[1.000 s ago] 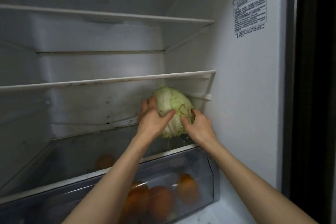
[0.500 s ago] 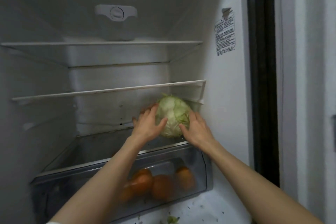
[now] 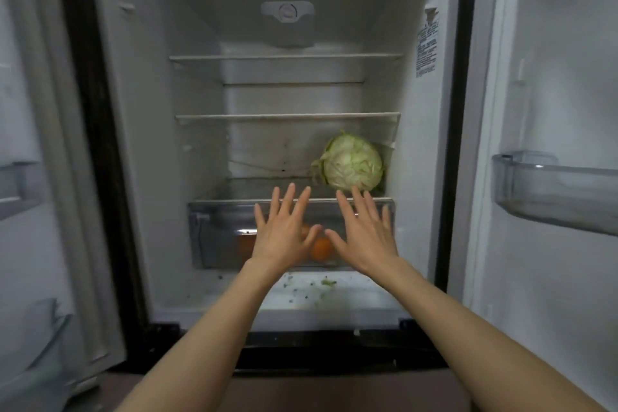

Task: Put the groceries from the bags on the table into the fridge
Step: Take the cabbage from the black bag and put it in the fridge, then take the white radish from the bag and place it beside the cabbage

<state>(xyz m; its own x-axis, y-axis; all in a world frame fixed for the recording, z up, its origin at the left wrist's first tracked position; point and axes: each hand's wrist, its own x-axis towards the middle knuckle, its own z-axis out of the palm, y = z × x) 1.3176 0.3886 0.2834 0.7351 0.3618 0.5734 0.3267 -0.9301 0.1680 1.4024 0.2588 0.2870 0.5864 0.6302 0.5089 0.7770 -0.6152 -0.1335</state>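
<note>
Round, crinkly cabbage (image 3: 351,164) on glass shelf (image 3: 254,189); left hand (image 3: 284,227), right hand (image 3: 364,231), grip apart, empty.

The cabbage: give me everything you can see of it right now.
The cabbage is a whole, round, pale green head with veined, crinkled leaves; one loose outer leaf curls off its left side. It sits on the lowest shelf, above the clear drawer, far right, close against the fridge's right wall. Neither hand touches it: left hand and right hand are spread open in front of it.
</note>
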